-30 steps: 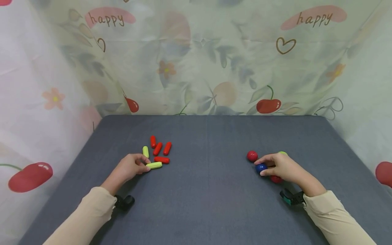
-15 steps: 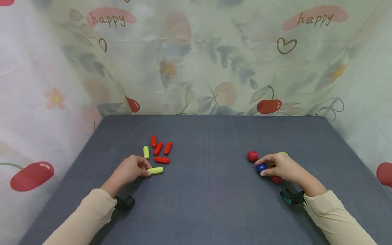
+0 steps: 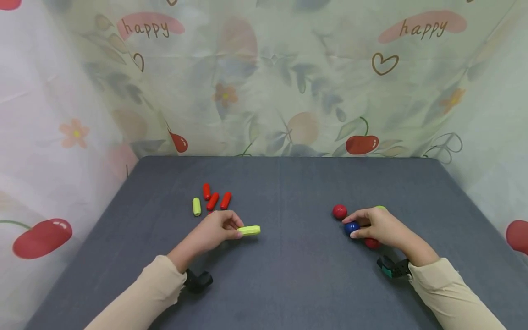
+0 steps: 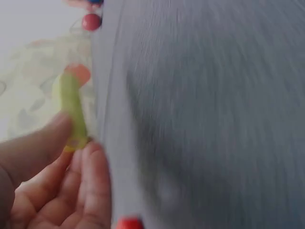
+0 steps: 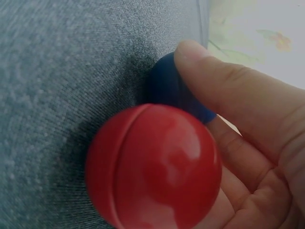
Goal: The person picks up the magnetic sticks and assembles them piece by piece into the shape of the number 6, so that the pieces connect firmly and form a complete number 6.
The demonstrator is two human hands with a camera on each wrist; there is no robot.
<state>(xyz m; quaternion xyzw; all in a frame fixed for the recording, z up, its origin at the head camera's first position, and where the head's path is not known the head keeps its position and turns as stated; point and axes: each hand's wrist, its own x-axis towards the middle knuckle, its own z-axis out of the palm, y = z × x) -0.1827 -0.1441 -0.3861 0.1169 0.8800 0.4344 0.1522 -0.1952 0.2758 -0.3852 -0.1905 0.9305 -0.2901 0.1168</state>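
My left hand (image 3: 214, 228) pinches a yellow-green stick (image 3: 250, 230) by one end between thumb and fingers, its other end pointing right. In the left wrist view the stick (image 4: 71, 102) is blurred and held off the grey cloth. My right hand (image 3: 384, 225) has thumb and fingers around a blue ball (image 3: 351, 228) on the table. A red ball (image 3: 373, 243) lies under that hand, partly covered, and fills much of the right wrist view, in front of the blue ball (image 5: 167, 81). Another red ball (image 3: 340, 211) sits just beyond the blue one.
Behind my left hand lie several red sticks (image 3: 212, 201), one almost hidden by the hand, and another yellow-green stick (image 3: 196, 207). A green ball (image 3: 380, 208) peeks out behind my right hand. The grey table (image 3: 288, 284) ends at a patterned curtain (image 3: 272, 91).
First drawn slightly nearer, the yellow-green stick has then travelled right with my left hand, away from the red sticks. My right hand stays on the blue ball.
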